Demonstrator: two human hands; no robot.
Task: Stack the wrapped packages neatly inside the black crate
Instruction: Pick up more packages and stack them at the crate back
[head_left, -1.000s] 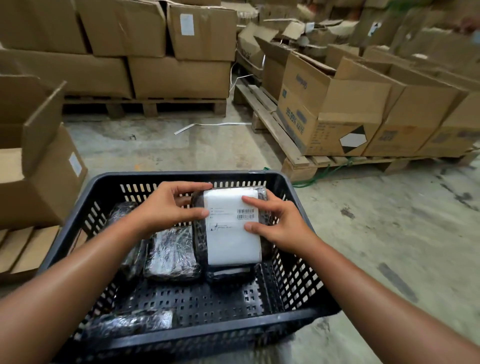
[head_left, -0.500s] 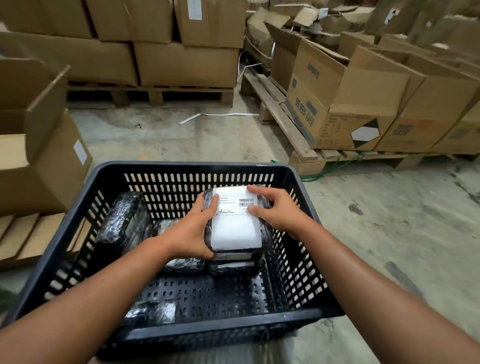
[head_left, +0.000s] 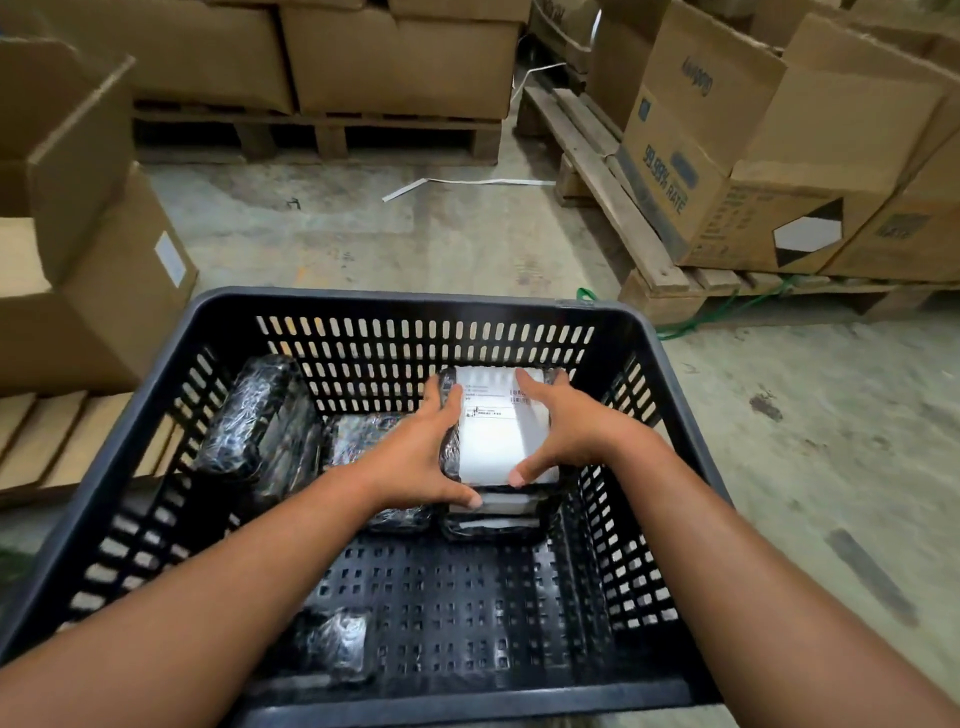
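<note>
A black slotted crate (head_left: 395, 304) fills the lower half of the view. At its far right a black-wrapped package with a white label (head_left: 496, 431) lies on top of a stack of other packages (head_left: 498, 514). My left hand (head_left: 415, 457) holds its left side and my right hand (head_left: 563, 431) its right side. Another wrapped package (head_left: 254, 415) leans against the crate's left wall. One more (head_left: 358, 434) lies beside the stack, partly hidden by my left hand. A small one (head_left: 332, 644) sits near the front left corner.
An open cardboard box (head_left: 88, 228) stands to the left of the crate. Wooden pallets (head_left: 608, 171) loaded with cardboard boxes (head_left: 727, 156) line the right side and the back. A white strap (head_left: 467, 183) lies on the concrete floor beyond the crate.
Both hands have lowered the labelled package deeper into the crate onto the stack at the far right, and slid from its top to its sides. The camera has tilted downward.
</note>
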